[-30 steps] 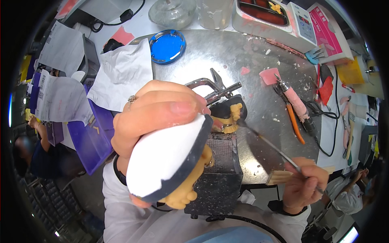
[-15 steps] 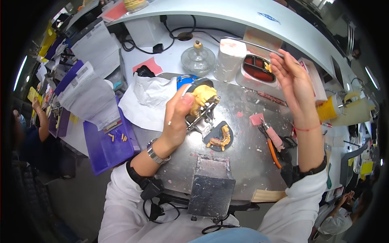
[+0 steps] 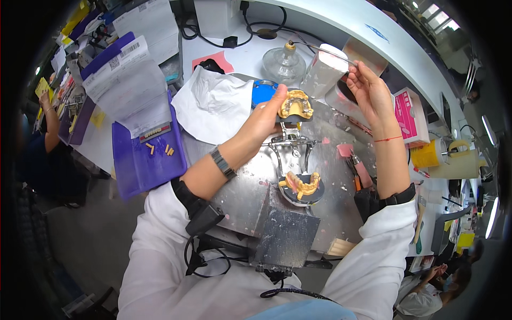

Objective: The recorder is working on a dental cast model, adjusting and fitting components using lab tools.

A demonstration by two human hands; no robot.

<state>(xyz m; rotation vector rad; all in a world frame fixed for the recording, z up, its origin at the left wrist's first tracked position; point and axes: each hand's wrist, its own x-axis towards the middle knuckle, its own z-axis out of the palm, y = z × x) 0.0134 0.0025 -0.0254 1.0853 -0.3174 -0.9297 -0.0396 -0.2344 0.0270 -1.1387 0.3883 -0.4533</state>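
My left hand [image 3: 265, 120] grips the upper half of a metal dental articulator [image 3: 290, 140], thumb on the rim of its dark mounting plate. A yellow upper dental cast [image 3: 296, 105] with metal parts shows its arch toward me. The articulator is hinged wide apart. Its lower half rests nearest me, carrying a lower dental cast [image 3: 301, 185] with yellow and pinkish parts. Raised at the right, my right hand [image 3: 370, 93] pinches a thin metal dental instrument [image 3: 333, 53]. The instrument's far tip is at the wick of a glass spirit lamp [image 3: 284, 66]; I can make out no flame.
A white crumpled sheet [image 3: 213, 104] and a blue round tin [image 3: 263, 93] lie beyond my left forearm. Farther left is a purple tray [image 3: 146, 173] with small pieces. Pliers [image 3: 356, 173] and pink wax [image 3: 345, 150] lie right. A dark block [image 3: 285, 237] stands at the front edge.
My left hand has swung the articulator apart, so the upper cast's arch now faces me and the lower cast sits nearer. The instrument's tip has come to the lamp's wick. The view has shifted.
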